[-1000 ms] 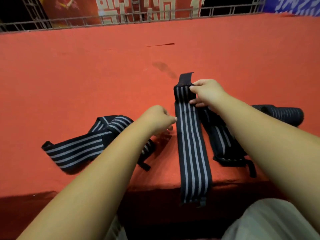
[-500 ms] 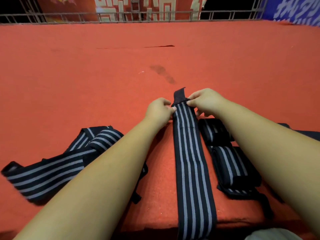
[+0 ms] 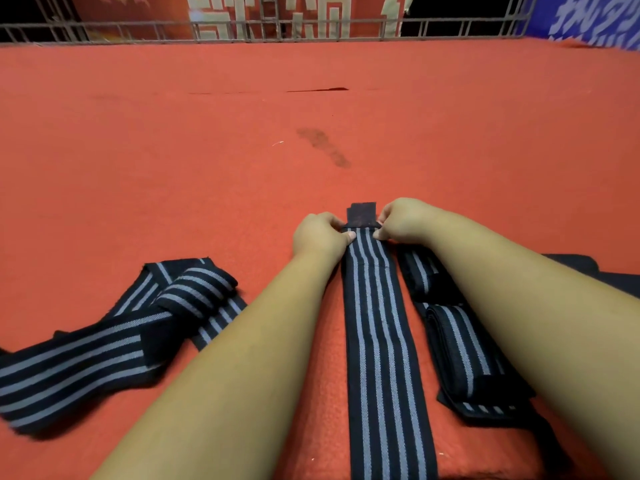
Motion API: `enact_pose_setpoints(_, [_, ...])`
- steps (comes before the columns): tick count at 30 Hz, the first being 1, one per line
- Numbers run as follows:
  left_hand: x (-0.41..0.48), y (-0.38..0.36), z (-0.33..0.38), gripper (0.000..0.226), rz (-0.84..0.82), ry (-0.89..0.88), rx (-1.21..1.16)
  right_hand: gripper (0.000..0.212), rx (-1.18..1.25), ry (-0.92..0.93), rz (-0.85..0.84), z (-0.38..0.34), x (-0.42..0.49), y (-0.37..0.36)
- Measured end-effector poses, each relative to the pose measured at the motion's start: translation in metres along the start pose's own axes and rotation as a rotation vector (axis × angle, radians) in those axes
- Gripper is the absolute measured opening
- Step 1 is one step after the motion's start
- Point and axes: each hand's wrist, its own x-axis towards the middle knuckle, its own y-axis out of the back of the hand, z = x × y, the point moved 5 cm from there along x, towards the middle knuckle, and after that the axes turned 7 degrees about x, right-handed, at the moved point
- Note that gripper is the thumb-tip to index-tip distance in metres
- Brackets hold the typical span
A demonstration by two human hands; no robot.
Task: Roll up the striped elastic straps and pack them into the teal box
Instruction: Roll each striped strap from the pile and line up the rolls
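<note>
Head view, strap [image 3: 377, 323] lengthwise away, left hand [image 3: 320, 237], right hand [image 3: 405, 221] pinch far end

Covered in red felt-like carpet [image 3: 173, 174], marked by a dark smudge [image 3: 323, 147] and, farther back, a thin dark slit [image 3: 318, 89]. Lying directly on it — a flat strap [image 3: 377, 341] stretched down the centre, a loose crossed strap [image 3: 104, 355] at left, folded straps [image 3: 460, 344] just right of centre, possibly two — all black with grey stripes.
</note>
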Motion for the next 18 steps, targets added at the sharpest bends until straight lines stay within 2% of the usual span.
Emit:
enact_pose_setpoints(3, [0.003, -0.001, -0.003, 0.020, -0.040, 0.060, -0.094, 0.040, 0.009, -0.023, -0.021, 0.007, 0.008, 0.001])
enact_pose_setpoints(7, [0.004, -0.003, -0.005, 0.017, -0.066, 0.087, -0.200, 0.048, 0.053, -0.055, 0.003, 0.011, 0.012, 0.002])
enact_pose_setpoints(14, [-0.010, 0.008, -0.004, 0.018, -0.153, 0.079, -0.452, 0.020, 0.135, 0.071, 0.106, 0.010, -0.001, 0.006])
enact_pose_setpoints(18, [-0.038, 0.032, 0.009, 0.014, -0.154, -0.061, -0.574, 0.019, 0.210, 0.121, 0.174, -0.001, -0.028, 0.027])
